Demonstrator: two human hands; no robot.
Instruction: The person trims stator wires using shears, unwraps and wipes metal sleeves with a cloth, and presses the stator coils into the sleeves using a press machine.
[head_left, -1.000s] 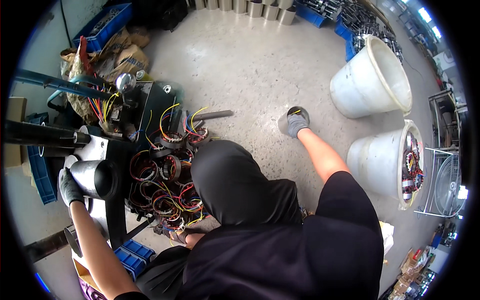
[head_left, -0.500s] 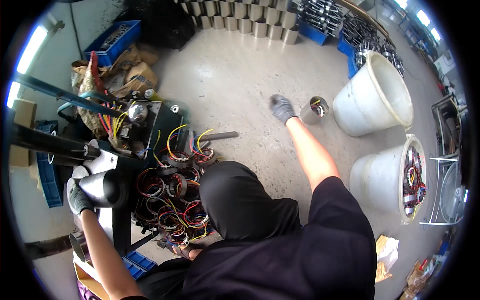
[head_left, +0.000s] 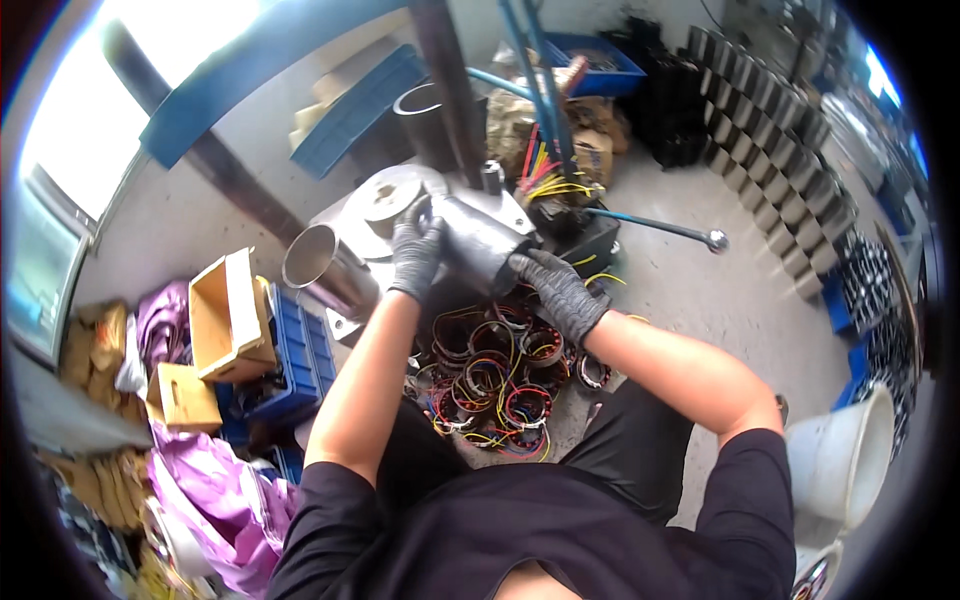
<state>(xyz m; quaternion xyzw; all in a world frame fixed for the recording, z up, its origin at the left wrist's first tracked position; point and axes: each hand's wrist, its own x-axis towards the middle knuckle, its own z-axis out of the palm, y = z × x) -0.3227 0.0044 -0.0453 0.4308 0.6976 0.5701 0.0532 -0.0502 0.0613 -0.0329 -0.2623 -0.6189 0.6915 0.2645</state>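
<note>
Both my hands wear grey gloves and hold a smooth metal cylinder (head_left: 482,243), which lies tilted in front of the press. My left hand (head_left: 417,252) grips its left end, beside the round metal plate (head_left: 390,195) of the press. At the lower right end, my right hand (head_left: 562,298) is closed around the rim. Whether anything sits inside the cylinder cannot be seen. Below the hands lie several wound stators (head_left: 490,375) with red, yellow and blue wires. An open metal sleeve (head_left: 325,268) leans left of the plate.
Dark press columns (head_left: 450,90) and a blue lever with a ball end (head_left: 660,228) stand around the work spot. Cardboard boxes (head_left: 225,320), blue crates (head_left: 300,350) and purple cloth (head_left: 215,500) are at left. Stacked metal sleeves (head_left: 770,160) and a white tub (head_left: 840,460) are at right.
My view and body have turned left toward the press. The right hand has come from above the floor near a standing sleeve to the cylinder, which my left hand was holding.
</note>
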